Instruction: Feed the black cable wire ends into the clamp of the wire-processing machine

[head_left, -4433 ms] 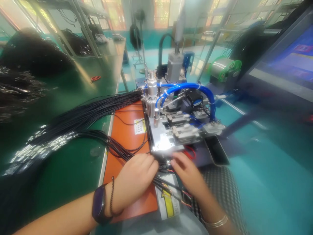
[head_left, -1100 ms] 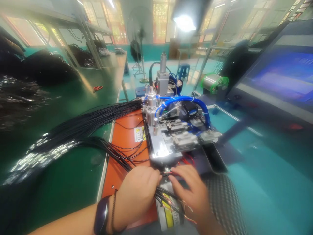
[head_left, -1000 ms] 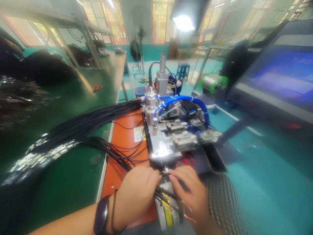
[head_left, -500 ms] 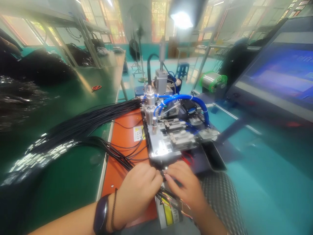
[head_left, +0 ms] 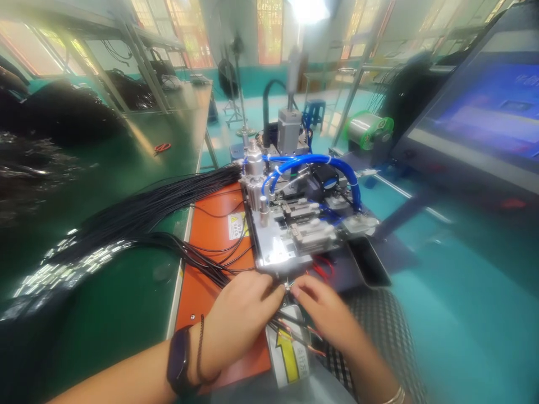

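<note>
My left hand (head_left: 244,307) is closed, thumb and fingers pinching a black cable whose tip is mostly hidden. Just right of the thumb, thin pale wire ends (head_left: 287,286) stick out between my hands. The fingertips of my right hand (head_left: 326,308) pinch at these wire ends; their exact grip is small and blurred. Below my hands, several black cables with stripped, copper-coloured ends (head_left: 297,332) fan out over a white label with a yellow arrow (head_left: 287,359). A bundle of black cables (head_left: 202,266) runs in from the left, under my left hand.
A metal machine (head_left: 278,247) with blue air hoses (head_left: 315,161) stands right in front of my hands, on an orange base (head_left: 210,224). A phone (head_left: 369,262) lies at its right. Left is a green table (head_left: 122,303) with a thick cable bundle (head_left: 138,210); a screen (head_left: 484,112) stands right.
My right hand has shifted slightly right, and the pale wire ends between my hands show more clearly. More of the arrow label is visible. The camera view has shifted a little.
</note>
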{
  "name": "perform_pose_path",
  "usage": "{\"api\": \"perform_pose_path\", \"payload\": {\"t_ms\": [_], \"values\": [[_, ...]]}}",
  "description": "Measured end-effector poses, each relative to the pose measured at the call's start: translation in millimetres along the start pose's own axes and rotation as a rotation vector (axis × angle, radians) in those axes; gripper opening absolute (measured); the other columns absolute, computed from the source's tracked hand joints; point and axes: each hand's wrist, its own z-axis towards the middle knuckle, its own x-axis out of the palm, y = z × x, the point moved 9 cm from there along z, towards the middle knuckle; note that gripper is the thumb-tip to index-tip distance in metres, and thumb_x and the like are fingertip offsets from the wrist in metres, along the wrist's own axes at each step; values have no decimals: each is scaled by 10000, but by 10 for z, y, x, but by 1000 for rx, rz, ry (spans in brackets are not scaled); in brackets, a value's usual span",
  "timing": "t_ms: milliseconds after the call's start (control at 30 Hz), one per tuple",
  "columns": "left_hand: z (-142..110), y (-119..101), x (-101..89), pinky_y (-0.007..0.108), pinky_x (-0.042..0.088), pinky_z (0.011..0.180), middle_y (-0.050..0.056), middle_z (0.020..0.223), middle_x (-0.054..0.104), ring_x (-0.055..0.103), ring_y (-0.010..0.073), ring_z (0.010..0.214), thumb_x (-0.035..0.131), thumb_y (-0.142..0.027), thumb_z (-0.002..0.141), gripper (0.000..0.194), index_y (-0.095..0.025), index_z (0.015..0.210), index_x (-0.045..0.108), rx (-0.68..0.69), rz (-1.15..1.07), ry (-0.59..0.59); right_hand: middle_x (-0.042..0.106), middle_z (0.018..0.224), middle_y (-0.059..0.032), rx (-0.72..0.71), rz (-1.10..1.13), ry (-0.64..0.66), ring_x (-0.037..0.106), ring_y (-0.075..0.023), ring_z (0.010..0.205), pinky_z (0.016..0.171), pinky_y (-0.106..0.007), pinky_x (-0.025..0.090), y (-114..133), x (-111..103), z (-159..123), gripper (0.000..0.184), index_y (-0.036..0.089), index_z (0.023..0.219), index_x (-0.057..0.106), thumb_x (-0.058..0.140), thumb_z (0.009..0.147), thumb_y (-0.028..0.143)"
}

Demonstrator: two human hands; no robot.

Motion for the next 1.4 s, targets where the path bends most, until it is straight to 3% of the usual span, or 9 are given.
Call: {"api": "perform_pose_path", "payload": {"t_ms": [300, 500, 733, 967, 1200, 1300, 1400], "values": [[-2, 28, 80, 374, 477, 675, 78, 897, 561, 522, 218, 806, 373, -180, 929, 296, -197, 1162, 555, -21, 10, 62, 491, 670, 25, 32, 112, -80, 451, -130, 634, 573, -240, 362, -46, -2, 71, 129, 183, 724, 527, 490, 807, 274], [2, 4, 77, 366, 471, 684, 74, 908, 561, 516, 211, 805, 398, -168, 920, 286, -191, 1160, 551, 0, 43, 41, 480, 648, 27, 12, 134, -86, 446, -130, 616, 560, -240, 369, -75, -9, 103, 137, 184, 692, 517, 521, 778, 291], [-26, -12, 99, 382, 480, 727, 90, 955, 565, 526, 224, 863, 409, -141, 908, 310, -187, 1187, 536, 5, 58, 39, 605, 812, -23, -27, 167, -161, 552, -174, 753, 678, -275, 440, -13, -73, 60, 172, 187, 868, 593, 526, 821, 338], [-35, -6, 194, 385, 482, 737, 89, 994, 557, 523, 227, 878, 429, -114, 891, 394, -197, 1275, 467, -21, 89, 143, 585, 799, -3, -29, 23, -151, 540, -165, 747, 674, -270, 410, 21, -66, 78, 168, 192, 811, 572, 486, 865, 327], [35, -62, 228, 393, 478, 732, 68, 1004, 546, 512, 235, 881, 476, -103, 840, 451, -198, 1280, 450, -58, 149, 274, 533, 693, 22, -5, 187, -77, 517, -148, 687, 644, -253, 423, -99, 38, 147, 213, 187, 709, 538, 499, 848, 344], [41, -75, 207, 380, 476, 712, 62, 972, 549, 514, 224, 848, 476, -119, 852, 421, -196, 1265, 462, -47, 162, 256, 602, 746, 0, -2, 227, -95, 569, -168, 741, 689, -272, 456, -100, 19, 147, 180, 186, 763, 584, 531, 830, 344], [12, -84, 159, 373, 472, 731, 77, 957, 559, 520, 218, 853, 437, -117, 882, 339, -169, 1211, 503, -2, 152, 160, 681, 934, -48, -1, 242, -94, 615, -209, 890, 790, -315, 480, -63, -10, 126, 220, 198, 937, 648, 553, 824, 361]]}}
